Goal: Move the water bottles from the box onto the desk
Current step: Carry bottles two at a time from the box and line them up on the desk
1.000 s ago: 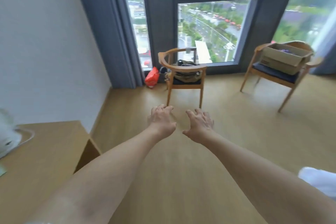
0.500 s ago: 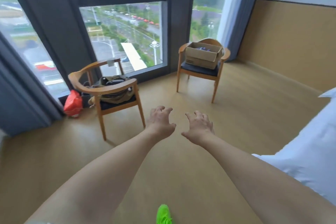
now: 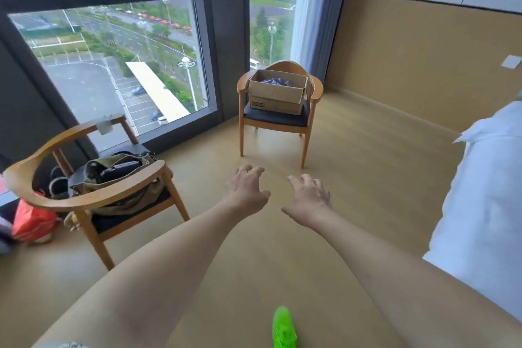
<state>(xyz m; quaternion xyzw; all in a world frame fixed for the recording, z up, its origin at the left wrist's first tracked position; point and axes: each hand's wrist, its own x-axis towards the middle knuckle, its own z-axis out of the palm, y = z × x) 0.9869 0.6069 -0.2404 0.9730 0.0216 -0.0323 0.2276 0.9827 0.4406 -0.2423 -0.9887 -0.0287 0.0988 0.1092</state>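
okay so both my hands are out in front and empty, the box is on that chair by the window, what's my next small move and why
Probably keep walking straight toward the far chair until the cardboard box is within reach. Both the left hand and right hand are open and empty, with bare floor between them and the chair. The box is open at the top, with something purple showing inside.

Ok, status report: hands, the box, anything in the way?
Left hand and right hand open, empty, held out front. Box open on the far chair, out of reach, something dark blue inside. Bare floor between, nothing blocking.
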